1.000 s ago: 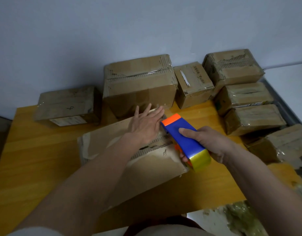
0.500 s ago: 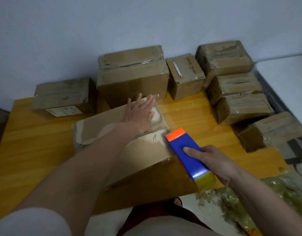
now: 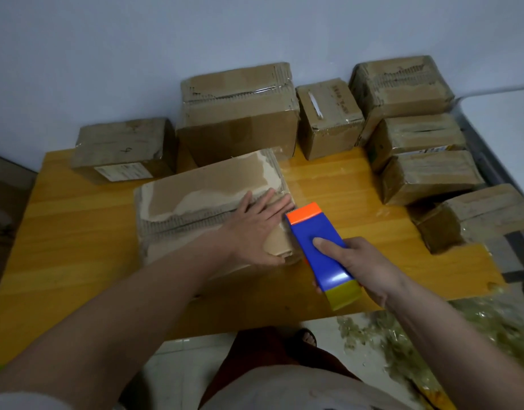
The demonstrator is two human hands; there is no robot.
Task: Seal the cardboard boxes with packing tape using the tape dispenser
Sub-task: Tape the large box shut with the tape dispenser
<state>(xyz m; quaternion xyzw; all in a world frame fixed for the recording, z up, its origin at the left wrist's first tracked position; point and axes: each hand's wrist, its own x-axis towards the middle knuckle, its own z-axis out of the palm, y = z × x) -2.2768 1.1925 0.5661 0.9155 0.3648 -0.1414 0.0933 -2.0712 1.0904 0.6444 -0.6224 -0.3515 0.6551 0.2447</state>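
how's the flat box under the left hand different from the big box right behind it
The flat box lies low and long, its top paper torn off in pale patches; the big box stands taller with a mostly intact top. The left hand presses on the flat box; nothing touches the big one. Both are worn brown cardboard on the wooden table.

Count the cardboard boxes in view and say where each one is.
8. One under the left hand at centre; three along the wall: left, middle, small; four at right: rear, second, third, nearest. More may be hidden.
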